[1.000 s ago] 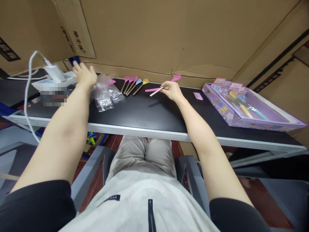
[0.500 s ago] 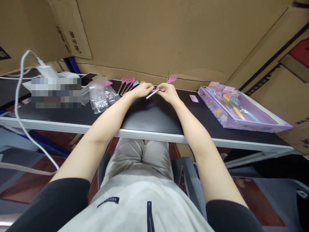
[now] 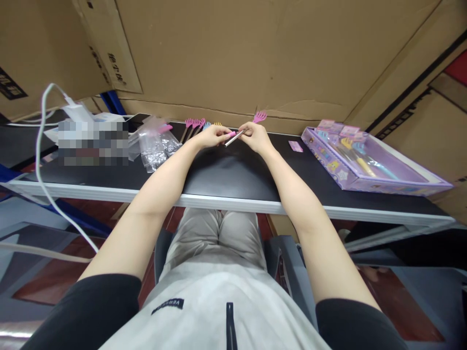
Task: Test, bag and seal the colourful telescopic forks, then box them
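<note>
Over the black table, my right hand (image 3: 256,137) is closed around a back scratcher with a pink claw head (image 3: 260,116). Its metal rod (image 3: 233,140) sticks out toward my left hand. Between the fingers of my left hand (image 3: 212,136) is a pink handle (image 3: 231,134), its end close to the rod; I cannot tell whether they touch. Just beyond my left hand lie several more back scratchers (image 3: 196,123) with pink, blue and yellow claws, partly hidden by the hand. A small pink card (image 3: 296,146) lies to the right of my right hand.
On the right stands a purple display box (image 3: 394,187) holding back scratchers with yellow and blue parts. Clear plastic bags (image 3: 153,146) lie at the left. Further left are a white charger (image 3: 77,111) with a cable and a blurred-out item. Cardboard (image 3: 233,58) walls the back.
My left hand has drawn slightly back, so more of the pink handle shows beside the rod. The whole view has shifted a little.
</note>
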A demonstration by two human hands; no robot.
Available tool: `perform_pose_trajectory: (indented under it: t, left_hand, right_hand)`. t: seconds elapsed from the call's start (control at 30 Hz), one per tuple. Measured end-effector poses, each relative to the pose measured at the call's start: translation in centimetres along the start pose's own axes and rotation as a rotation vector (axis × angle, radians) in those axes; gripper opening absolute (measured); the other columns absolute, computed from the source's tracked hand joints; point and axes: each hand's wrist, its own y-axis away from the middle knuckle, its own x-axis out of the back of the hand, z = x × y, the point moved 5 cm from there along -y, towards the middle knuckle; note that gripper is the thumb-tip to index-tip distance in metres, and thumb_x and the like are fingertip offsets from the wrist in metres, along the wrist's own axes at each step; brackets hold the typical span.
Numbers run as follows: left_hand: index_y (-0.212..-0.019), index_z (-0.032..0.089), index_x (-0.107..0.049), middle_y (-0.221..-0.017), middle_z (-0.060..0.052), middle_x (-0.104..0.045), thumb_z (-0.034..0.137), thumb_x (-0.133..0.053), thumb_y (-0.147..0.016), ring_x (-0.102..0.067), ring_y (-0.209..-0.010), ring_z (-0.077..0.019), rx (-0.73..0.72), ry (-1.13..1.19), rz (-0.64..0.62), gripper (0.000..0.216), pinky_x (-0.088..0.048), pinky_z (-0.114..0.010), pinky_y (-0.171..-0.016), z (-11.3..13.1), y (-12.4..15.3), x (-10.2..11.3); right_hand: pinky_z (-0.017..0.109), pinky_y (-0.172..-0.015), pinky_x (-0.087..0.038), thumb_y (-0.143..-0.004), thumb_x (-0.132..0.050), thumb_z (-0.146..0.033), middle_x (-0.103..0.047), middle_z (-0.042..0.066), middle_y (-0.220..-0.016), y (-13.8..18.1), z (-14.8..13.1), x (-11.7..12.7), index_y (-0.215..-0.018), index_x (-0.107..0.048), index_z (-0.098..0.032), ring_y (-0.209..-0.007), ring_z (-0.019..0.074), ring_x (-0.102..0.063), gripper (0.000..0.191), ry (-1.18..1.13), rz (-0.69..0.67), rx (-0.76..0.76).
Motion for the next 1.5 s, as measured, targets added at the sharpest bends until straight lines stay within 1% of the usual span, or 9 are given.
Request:
perform_pose_trajectory:
  t: [0.13,0.37,0.6,0.77,0.87,1.03,1.2,1.4,1.5]
  left_hand:
    - [-0.090,0.015,-0.078,-0.065,0.000,-0.067,0.051,-0.085,-0.095,-0.054,-0.055,-0.0104,0.013,-0.004,0.023,0.037,-0.043,-0.023,-0.057,-0.4,0.2,0.6]
    - [-0.097,0.014,-0.078,-0.074,-0.003,-0.074,0.042,-0.090,-0.092,-0.062,-0.059,-0.0115,0.058,0.012,0.018,0.031,-0.047,-0.022,-0.059,-0.9,0.1,0.7]
    - [-0.099,0.013,-0.079,-0.078,-0.005,-0.076,0.044,-0.092,-0.091,-0.064,-0.060,-0.0119,0.066,0.016,0.008,0.035,-0.045,-0.022,-0.056,-0.8,0.1,0.6]
    - [-0.099,0.013,-0.080,-0.078,-0.005,-0.076,0.038,-0.091,-0.092,-0.064,-0.059,-0.0115,0.062,0.023,0.017,0.028,-0.045,-0.022,-0.057,-0.4,0.2,0.5]
    - [-0.096,0.013,-0.080,-0.073,-0.004,-0.075,0.032,-0.090,-0.091,-0.062,-0.058,-0.0114,0.055,0.031,0.025,0.022,-0.048,-0.025,-0.061,0.0,0.3,0.3]
    - [-0.087,0.013,-0.076,-0.068,-0.003,-0.071,0.037,-0.091,-0.091,-0.059,-0.057,-0.0120,0.046,0.028,0.052,0.029,-0.050,-0.027,-0.062,0.1,0.2,0.1]
    - [-0.086,0.013,-0.076,-0.070,-0.005,-0.072,0.042,-0.087,-0.094,-0.056,-0.055,-0.0118,0.065,-0.033,0.074,0.032,-0.048,-0.028,-0.061,0.0,0.2,0.1]
    - [-0.087,0.014,-0.075,-0.070,-0.003,-0.070,0.041,-0.084,-0.095,-0.053,-0.053,-0.0106,0.030,-0.060,0.072,0.031,-0.045,-0.027,-0.061,0.0,0.3,0.3]
    - [-0.088,0.014,-0.075,-0.070,-0.002,-0.069,0.040,-0.083,-0.095,-0.052,-0.054,-0.0110,0.030,-0.075,0.077,0.028,-0.043,-0.028,-0.062,-0.3,0.1,0.4]
  right_hand:
    - [0.038,-0.088,-0.054,-0.085,-0.071,-0.026,-0.074,0.006,-0.084,-0.5,1.7,1.1,-0.096,-0.072,-0.019,-0.086,0.0236,-0.070,0.013,0.070,0.112,-0.017]
    - [0.048,-0.095,-0.059,-0.092,-0.068,-0.030,-0.076,0.012,-0.092,-0.7,3.7,1.9,-0.107,-0.073,-0.022,-0.093,0.0305,-0.071,0.018,0.159,0.227,-0.087]
    - [0.056,-0.102,-0.059,-0.092,-0.069,-0.025,-0.077,0.013,-0.096,-0.5,4.0,1.8,-0.108,-0.073,-0.022,-0.099,0.0347,-0.072,0.017,0.237,0.225,-0.194]
    - [0.057,-0.104,-0.060,-0.095,-0.066,-0.027,-0.077,0.014,-0.099,-0.5,4.1,1.9,-0.115,-0.074,-0.022,-0.104,0.0361,-0.073,0.022,0.286,0.234,-0.142]
    - [0.059,-0.104,-0.060,-0.097,-0.064,-0.029,-0.077,0.017,-0.102,-0.3,3.7,1.9,-0.119,-0.074,-0.021,-0.103,0.0367,-0.073,0.025,0.330,0.216,-0.162]
    - [0.062,-0.103,-0.059,-0.100,-0.064,-0.035,-0.076,0.019,-0.106,0.1,2.5,1.9,-0.128,-0.073,-0.020,-0.106,0.0384,-0.071,0.033,0.363,0.184,-0.133]
    - [0.062,-0.103,-0.059,-0.103,-0.060,-0.035,-0.075,0.019,-0.103,0.3,2.0,2.0,-0.131,-0.072,-0.018,-0.107,0.0389,-0.072,0.035,0.350,0.204,-0.113]
    - [0.062,-0.106,-0.056,-0.101,-0.065,-0.030,-0.074,0.023,-0.111,0.2,2.3,1.9,-0.136,-0.071,-0.014,-0.113,0.0414,-0.072,0.039,0.444,0.134,-0.232]
    - [0.061,-0.106,-0.056,-0.100,-0.065,-0.029,-0.075,0.021,-0.106,0.1,2.3,1.8,-0.135,-0.072,-0.015,-0.112,0.0409,-0.072,0.038,0.424,0.153,-0.165]
